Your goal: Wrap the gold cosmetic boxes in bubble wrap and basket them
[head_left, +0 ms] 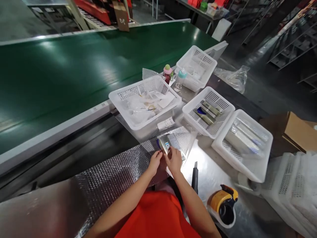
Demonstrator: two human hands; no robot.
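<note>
A flat silvery box (174, 142) with a blue end and a small label lies on a sheet of bubble wrap (114, 173), which spreads across the metal table. At the box's near edge is my left hand (155, 162), its fingers bent together; what they hold, if anything, is too small to tell. My right hand (174, 159) touches the near side of the box, fingers curled over it near the label. Just behind the box lies a white printed paper or roll (165, 124).
Behind stand white baskets, one with bagged items (133, 124), one with boxes (211, 134), another with wrapped boxes (264, 168). A cutter (195, 178) and tape dispenser (223, 203) lie at the right. A green conveyor (74, 69) runs beyond; bottles (180, 80) stand between baskets.
</note>
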